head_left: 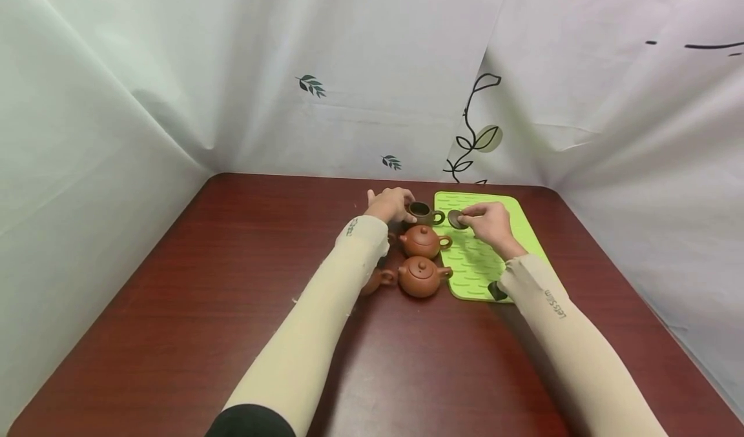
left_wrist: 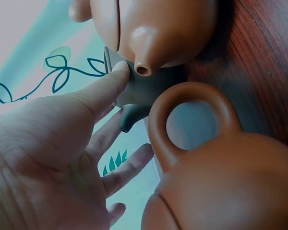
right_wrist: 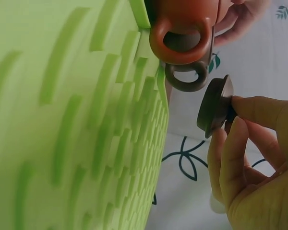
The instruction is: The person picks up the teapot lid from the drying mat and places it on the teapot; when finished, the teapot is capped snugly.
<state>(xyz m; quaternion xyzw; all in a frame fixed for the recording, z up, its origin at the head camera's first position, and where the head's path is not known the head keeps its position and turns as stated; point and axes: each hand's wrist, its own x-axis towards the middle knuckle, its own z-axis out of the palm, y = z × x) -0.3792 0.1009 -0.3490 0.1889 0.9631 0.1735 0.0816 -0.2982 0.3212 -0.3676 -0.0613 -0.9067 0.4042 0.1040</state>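
In the head view, my left hand [head_left: 392, 204] grips the side of a dark lidless teapot [head_left: 423, 219] at the back of a teapot group. The left wrist view shows my thumb on its wall near the rim, above the short spout, with the outer fingers spread loosely. My right hand [head_left: 491, 224] pinches the dark round teapot lid [head_left: 456, 220] by its knob, just right of that pot's handle. Seen from the right wrist, the lid [right_wrist: 215, 106] is tilted on edge, held off the green mat.
Two lidded reddish-brown teapots, one behind the other [head_left: 422, 242] [head_left: 420, 278], stand nearer me. Another brown teapot [head_left: 372, 283] is partly hidden by my left sleeve. A lime-green ridged mat [head_left: 476, 256] lies to the right on the dark red table [head_left: 232, 295]. White curtains enclose the table.
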